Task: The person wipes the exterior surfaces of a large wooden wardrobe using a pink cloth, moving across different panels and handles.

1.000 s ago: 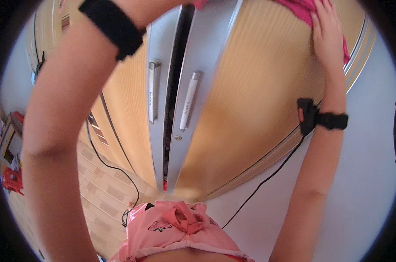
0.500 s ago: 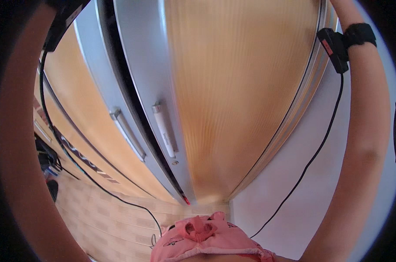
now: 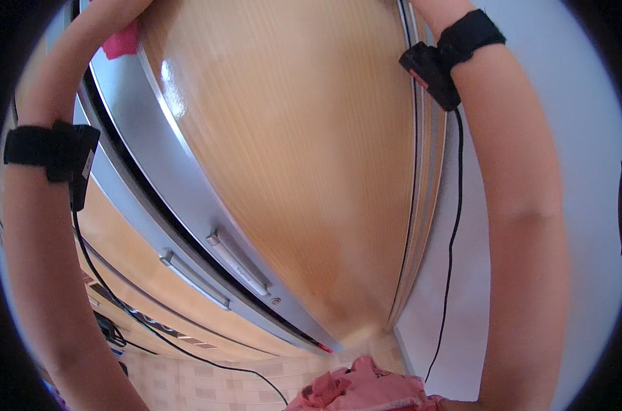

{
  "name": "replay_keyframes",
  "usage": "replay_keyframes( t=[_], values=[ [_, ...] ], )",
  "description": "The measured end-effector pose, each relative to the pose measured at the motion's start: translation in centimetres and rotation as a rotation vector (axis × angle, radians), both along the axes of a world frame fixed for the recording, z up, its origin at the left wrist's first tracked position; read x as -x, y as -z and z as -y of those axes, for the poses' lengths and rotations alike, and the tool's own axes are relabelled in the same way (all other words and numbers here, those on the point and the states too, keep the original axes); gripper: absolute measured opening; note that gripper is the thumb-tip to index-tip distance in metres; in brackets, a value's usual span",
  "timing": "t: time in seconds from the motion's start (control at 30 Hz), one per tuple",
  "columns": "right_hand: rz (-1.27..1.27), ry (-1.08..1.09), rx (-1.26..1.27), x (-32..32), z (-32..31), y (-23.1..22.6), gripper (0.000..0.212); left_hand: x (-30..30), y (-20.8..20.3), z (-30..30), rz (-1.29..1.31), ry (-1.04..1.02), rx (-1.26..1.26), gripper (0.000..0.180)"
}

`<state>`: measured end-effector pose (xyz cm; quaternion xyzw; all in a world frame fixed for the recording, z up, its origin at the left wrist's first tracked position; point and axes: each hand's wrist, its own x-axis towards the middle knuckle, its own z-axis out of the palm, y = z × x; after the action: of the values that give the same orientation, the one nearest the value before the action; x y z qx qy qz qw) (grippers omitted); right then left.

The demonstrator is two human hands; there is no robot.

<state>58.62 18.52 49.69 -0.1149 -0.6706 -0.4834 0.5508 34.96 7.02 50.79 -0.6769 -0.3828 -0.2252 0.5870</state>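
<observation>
My left arm reaches up past a black strapped device [image 3: 75,161], and my left hand [image 3: 122,10] is cut off by the top edge, its fingers out of sight. A bright pink cloth [image 3: 121,42] shows just beneath it, against the silver door edge; whether the fingers grip it is hidden. My right arm [image 3: 523,198], also wearing a black device [image 3: 434,75], stretches beyond the top edge, so that hand is out of view. Before me stands a tall double-door appliance, likely a refrigerator, with a glossy wood-grain door panel [image 3: 290,151].
Two silver handles, the right one [image 3: 239,264] and the left one [image 3: 194,281], flank the dark gap between the doors. A round lock [image 3: 276,301] lies below. Black cables [image 3: 455,226] hang from both devices. A pale wall [image 3: 455,342] is at right, patterned floor [image 3: 188,380] below.
The view has shifted, and the doors now slant more to the left. My left arm has come further into view, with the pink cloth now showing. My right arm appears further left.
</observation>
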Motion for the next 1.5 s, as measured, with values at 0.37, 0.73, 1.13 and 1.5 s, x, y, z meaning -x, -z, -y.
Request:
replay_keyframes(
  t=[0.37,0.73,1.13,1.5],
  values=[
    [-0.235,0.362,-0.052,-3.0,2.0,2.9,0.033,-5.4,3.6,0.9,0.094,-0.185,0.123,0.044],
    [-0.439,0.308,0.488,-1.2,4.0,32.2,0.038,-4.0,20.1,0.6,-0.141,-0.099,0.314,0.032],
    [-0.388,0.388,0.434,-2.5,6.1,32.4,0.025,-4.9,32.7,-0.6,0.095,0.122,0.366,0.017],
    [-0.347,0.373,0.462,-3.9,6.5,32.8,0.024,-5.4,34.4,-0.9,0.137,0.136,0.401,0.017]
  ],
)
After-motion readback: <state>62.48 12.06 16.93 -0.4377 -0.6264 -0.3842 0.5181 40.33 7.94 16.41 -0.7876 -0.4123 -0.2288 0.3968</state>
